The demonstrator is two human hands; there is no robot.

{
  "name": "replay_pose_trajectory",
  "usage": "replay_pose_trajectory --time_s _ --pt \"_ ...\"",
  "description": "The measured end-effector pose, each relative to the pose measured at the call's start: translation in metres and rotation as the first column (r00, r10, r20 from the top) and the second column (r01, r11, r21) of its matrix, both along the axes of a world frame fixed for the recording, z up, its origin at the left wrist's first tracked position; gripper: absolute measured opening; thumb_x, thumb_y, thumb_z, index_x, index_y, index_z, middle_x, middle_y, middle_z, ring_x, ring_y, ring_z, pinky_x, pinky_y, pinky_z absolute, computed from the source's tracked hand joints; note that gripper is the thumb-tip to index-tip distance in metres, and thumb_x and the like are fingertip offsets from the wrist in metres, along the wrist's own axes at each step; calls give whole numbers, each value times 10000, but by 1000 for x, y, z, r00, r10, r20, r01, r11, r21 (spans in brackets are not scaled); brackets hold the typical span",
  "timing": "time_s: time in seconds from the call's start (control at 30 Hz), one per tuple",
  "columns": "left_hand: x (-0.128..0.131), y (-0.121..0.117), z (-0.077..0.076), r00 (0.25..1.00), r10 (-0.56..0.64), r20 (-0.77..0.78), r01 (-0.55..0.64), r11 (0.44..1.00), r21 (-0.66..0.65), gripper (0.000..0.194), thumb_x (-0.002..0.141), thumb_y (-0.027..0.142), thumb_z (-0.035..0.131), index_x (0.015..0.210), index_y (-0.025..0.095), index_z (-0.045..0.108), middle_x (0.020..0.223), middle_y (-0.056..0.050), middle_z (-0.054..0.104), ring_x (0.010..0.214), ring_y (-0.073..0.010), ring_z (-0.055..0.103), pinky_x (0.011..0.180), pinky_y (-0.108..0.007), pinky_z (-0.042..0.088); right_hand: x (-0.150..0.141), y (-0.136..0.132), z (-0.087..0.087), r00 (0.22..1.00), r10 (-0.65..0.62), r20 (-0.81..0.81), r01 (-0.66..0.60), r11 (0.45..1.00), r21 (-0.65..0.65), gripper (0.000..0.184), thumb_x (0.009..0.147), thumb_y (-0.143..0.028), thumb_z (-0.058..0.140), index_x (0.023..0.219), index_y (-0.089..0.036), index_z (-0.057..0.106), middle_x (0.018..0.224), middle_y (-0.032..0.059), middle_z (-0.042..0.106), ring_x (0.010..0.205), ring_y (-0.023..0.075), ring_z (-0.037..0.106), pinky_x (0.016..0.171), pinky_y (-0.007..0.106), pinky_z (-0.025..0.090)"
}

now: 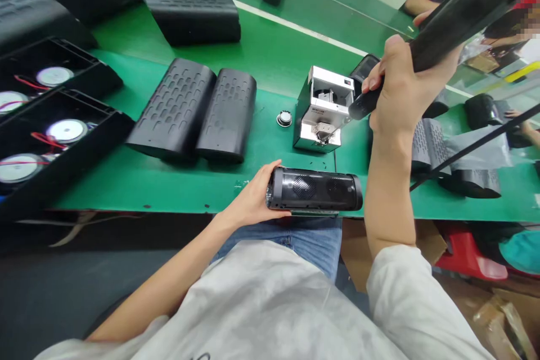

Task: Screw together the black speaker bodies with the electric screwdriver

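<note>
My left hand (256, 198) grips the left end of a black speaker housing (314, 190), thumb on its far side and fingers on the near side. The housing lies lengthwise at the table's front edge, perforated round speaker areas visible through its glossy face. Raised at the right, my right hand (399, 81) is wrapped round a black electric screwdriver (439, 34), which slants down to the left. Its thin bit reaches the front outlet of a silver screw feeder (323, 109); whether a screw sits on the bit is too small to tell. A small round speaker driver (284, 118) lies left of the feeder.
Two black textured covers (172, 109) stand left of the feeder. Open housings (63, 140) with white drivers and red wires fill the far left. More black casings (472, 180) sit at the right, near other people. A thin dark rod (476, 146) crosses there.
</note>
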State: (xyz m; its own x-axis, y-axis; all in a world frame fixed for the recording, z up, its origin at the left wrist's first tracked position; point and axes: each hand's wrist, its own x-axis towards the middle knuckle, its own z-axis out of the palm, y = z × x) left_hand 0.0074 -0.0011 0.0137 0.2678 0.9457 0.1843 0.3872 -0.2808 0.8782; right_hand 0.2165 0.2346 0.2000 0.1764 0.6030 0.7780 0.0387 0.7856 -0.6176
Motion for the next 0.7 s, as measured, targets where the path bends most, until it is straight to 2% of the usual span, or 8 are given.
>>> replay_pose_trajectory --time_s 0.13,0.23,0.33,0.43,0.53,0.7 --pt "0 0 -2 1000 -2 2 2 1000 11 1284 847 545 1048 1830 305 258 1746 -202 537 1625 -450 586 1370 -626 515 11 -20 4 999 50 17 -48 994 -98 361 969 -438 853 1159 -328 566 690 -107 473 449 117 401 441 311 367" --pt "0 -1 -4 1000 7 -3 -7 1000 -3 1276 865 547 1026 1838 319 233 1760 -195 511 1636 -447 564 1382 -636 495 35 -50 22 997 76 -8 -76 992 -104 281 911 -331 819 1124 -329 635 634 -109 444 443 133 427 424 311 365" --pt "-2 0 -5 1000 -6 -24 6 1000 -21 1263 897 588 987 1843 317 195 1770 -198 482 1648 -447 549 1394 -650 473 65 -79 42 996 88 -32 -92 989 -118 213 887 -304 826 1077 -340 737 640 -88 451 445 139 421 408 324 359" --pt "-4 2 -6 998 -34 -59 31 999 -37 1271 907 632 963 1845 309 169 1780 -205 467 1652 -449 551 1397 -662 468 87 -98 52 999 34 -11 -35 993 -111 196 885 -281 847 1049 -380 809 650 -67 450 454 158 445 411 335 390" --pt "-5 2 -6 995 -38 -94 34 998 -46 1277 918 652 942 1853 298 146 1820 -219 434 1694 -460 512 1412 -670 450 95 -104 51 1000 11 -6 -12 992 -122 211 890 -261 879 1046 -386 812 661 -63 476 461 165 471 427 336 433" --pt "-7 3 -7 994 -7 -106 2 999 -47 1248 914 671 923 1849 279 195 1854 -236 432 1740 -477 474 1420 -680 445 93 -96 38 996 88 -28 -91 989 -115 240 891 -226 858 1095 -288 748 623 -98 519 425 127 489 414 280 402"
